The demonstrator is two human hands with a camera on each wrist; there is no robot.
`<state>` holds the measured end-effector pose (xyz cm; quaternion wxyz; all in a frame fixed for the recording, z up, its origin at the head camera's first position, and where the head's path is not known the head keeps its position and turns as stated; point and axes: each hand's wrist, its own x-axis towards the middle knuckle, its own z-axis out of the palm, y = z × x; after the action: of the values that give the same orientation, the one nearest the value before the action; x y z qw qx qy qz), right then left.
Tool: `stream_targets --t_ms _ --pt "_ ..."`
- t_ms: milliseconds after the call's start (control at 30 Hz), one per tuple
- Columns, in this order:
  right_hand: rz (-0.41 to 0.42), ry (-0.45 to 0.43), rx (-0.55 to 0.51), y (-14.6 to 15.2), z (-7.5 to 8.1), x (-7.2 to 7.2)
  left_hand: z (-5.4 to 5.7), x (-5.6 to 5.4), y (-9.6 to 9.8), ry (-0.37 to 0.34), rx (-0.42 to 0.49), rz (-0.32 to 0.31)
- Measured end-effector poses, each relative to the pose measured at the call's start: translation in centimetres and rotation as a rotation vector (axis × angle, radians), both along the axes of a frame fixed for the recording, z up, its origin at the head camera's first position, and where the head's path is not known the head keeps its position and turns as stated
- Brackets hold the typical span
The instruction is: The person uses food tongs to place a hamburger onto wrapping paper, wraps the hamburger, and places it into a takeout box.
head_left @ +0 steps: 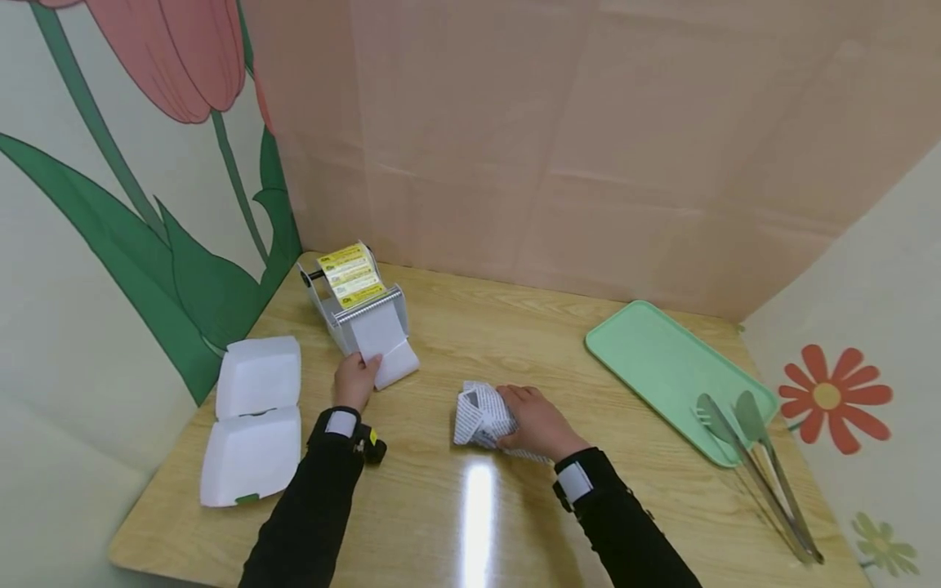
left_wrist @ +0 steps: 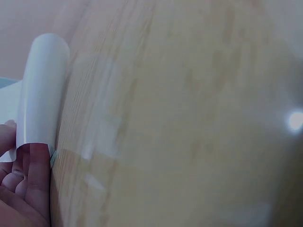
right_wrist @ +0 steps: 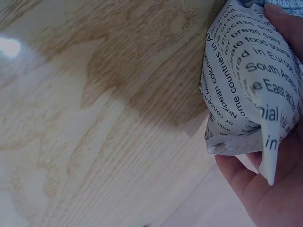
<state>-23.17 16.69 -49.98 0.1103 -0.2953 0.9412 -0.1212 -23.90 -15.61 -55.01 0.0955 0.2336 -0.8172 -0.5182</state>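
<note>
My left hand [head_left: 356, 381] pinches the edge of a white strip [head_left: 376, 331] hanging from the front of a label dispenser [head_left: 403, 306]. Yellow printed labels [head_left: 351, 273] lie over the dispenser's top. In the left wrist view the strip [left_wrist: 42, 90] curls, with the thumb on one side and fingers beneath. On the table my right hand [head_left: 542, 425] grips a bundle wrapped in printed paper [head_left: 481, 415]. Close up in the right wrist view, black lettering covers the wrapper [right_wrist: 251, 80], and one twisted corner sticks out. What is inside is hidden.
An open white clamshell box [head_left: 253, 457] lies at the left. At the right is a green tray [head_left: 647, 367], with metal tongs [head_left: 779, 482] resting across its near end and reaching onto the wooden table [head_left: 412, 506]. Walls stand behind and at both sides.
</note>
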Motion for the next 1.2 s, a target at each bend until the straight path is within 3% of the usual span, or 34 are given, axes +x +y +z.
stream_targets --t_ms 567,1200 --pt "-0.011 0.002 -0.007 -0.11 0.04 0.26 0.77 0.24 0.34 -0.067 -0.037 -0.023" --pt "0.01 0.035 -0.025 -0.05 0.11 0.14 1.0 0.22 0.19 -0.077 -0.086 -0.045"
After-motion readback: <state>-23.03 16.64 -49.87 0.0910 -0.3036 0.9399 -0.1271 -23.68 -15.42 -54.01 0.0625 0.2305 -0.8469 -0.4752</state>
